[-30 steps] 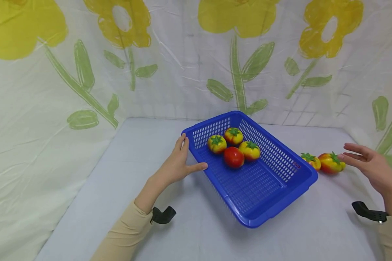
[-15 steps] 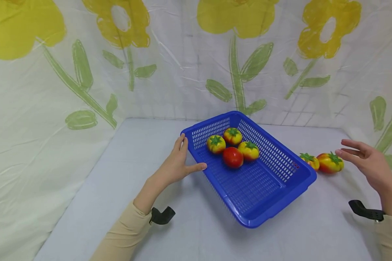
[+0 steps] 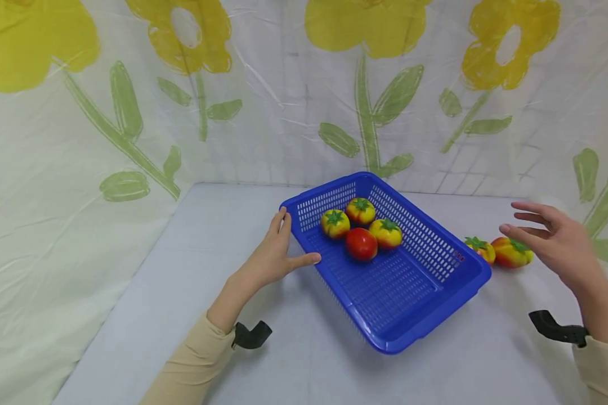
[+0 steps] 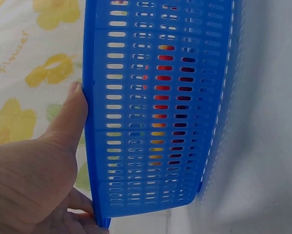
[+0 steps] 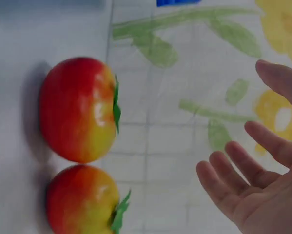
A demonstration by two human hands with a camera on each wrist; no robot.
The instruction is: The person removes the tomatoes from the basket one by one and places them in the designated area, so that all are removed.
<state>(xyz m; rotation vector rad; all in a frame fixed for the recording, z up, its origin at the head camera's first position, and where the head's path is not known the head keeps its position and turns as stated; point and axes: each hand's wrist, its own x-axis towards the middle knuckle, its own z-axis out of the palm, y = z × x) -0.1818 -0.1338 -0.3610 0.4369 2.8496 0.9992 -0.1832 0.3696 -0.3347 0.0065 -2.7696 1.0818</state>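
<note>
A blue slotted basket (image 3: pixel 397 295) stands on the table. My left hand (image 3: pixel 266 261) touches its left corner, fingers spread along the rim and thumb lying on the long near edge. The left wrist view shows that thumb against the rim. Inside the basket are a red tomato (image 3: pixel 362 244) and several yellow-red tomatoes (image 3: pixel 386 234) with green leafy tops. My right hand (image 3: pixel 562 242) hovers with fingers loosely bent, holding nothing. Just beyond it, right of the basket, lie more yellow-red tomatoes (image 3: pixel 506 253); two, including a red-yellow tomato (image 5: pixel 77 109), show close up in the right wrist view.
The white-covered table (image 3: pixel 223 225) meets a white curtain (image 3: pixel 273 112) painted with yellow flowers behind and on the sides. Black wrist mounts (image 3: pixel 253 335) stick out from both forearms.
My right hand has moved left and slightly up, and now partly covers the loose tomatoes. The left hand and the basket stay in place.
</note>
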